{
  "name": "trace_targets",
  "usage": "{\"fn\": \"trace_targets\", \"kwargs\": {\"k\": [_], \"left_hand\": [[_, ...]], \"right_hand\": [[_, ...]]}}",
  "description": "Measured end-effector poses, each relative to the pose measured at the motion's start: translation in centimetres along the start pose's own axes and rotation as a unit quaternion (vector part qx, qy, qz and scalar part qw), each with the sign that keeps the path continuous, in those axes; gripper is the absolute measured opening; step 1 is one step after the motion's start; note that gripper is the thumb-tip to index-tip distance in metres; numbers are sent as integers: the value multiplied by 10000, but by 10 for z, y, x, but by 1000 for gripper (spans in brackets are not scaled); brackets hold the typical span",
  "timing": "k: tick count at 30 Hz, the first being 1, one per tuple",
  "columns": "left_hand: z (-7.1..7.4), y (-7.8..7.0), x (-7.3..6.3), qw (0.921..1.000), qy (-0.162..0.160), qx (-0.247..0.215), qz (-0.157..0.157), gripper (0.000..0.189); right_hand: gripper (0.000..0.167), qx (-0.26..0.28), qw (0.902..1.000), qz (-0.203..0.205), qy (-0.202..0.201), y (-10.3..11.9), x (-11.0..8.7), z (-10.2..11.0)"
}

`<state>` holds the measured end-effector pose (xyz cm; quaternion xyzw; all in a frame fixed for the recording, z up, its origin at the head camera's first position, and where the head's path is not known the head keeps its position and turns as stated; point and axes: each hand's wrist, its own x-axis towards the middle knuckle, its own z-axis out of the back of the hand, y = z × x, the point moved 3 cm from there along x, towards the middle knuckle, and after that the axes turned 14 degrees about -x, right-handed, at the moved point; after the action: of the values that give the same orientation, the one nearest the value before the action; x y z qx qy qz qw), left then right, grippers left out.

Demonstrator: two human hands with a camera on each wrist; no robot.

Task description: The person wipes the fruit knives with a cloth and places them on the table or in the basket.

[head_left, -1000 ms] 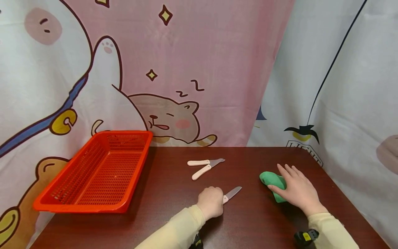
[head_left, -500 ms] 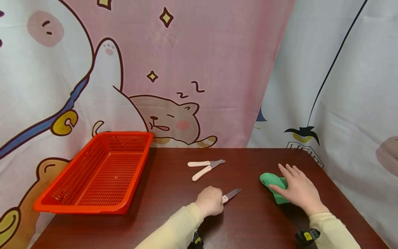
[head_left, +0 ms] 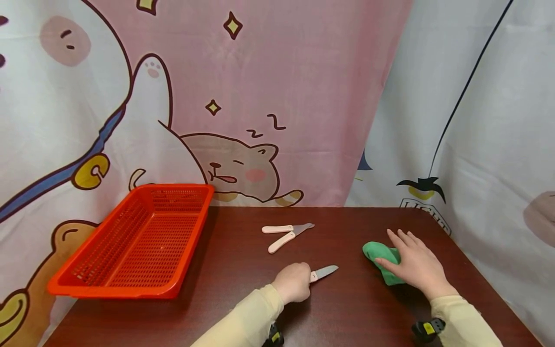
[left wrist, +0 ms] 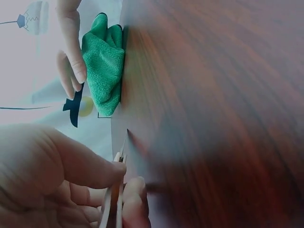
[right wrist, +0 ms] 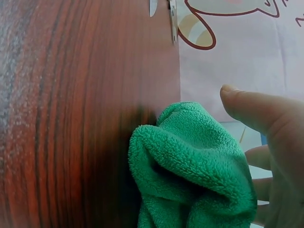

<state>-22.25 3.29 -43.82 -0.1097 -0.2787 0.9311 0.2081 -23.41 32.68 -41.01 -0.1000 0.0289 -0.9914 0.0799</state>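
steel-bladed knife with a pale pink handle (head_left: 323,273) was pinched in the left hand (head_left: 292,283). the right hand (head_left: 418,265), thumb and fingers spread, was at a fluffy green cloth (head_left: 376,251), contact unclear. beyond the left hand lay two similar knives (head_left: 282,242); left of it, a red plastic basket (head_left: 112,291).
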Motion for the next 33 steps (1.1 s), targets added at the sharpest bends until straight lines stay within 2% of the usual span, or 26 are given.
{"fn": "trace_targets", "kwargs": {"k": [7, 16, 24, 27, 33], "left_hand": [[3, 2, -3, 9997, -83, -194, -135, 19], [19, 3, -9, 9956, -708, -371, -496, 22], [30, 5, -12, 9914, -1089, -556, -468, 16], [32, 8, -12, 9886, -1242, -684, -502, 14], [36, 13, -14, 9809, -1544, -900, -773, 13]], "right_hand": [[99, -27, 9999, 38, 150, 0, 4, -3], [98, 30, 9991, 54, 429, -1, 6, -12], [95, 28, 9983, 85, 572, -2, 5, -20], [93, 53, 9980, 110, 613, -3, 6, -23], [88, 21, 9973, 114, 720, -5, 7, -28]]}}
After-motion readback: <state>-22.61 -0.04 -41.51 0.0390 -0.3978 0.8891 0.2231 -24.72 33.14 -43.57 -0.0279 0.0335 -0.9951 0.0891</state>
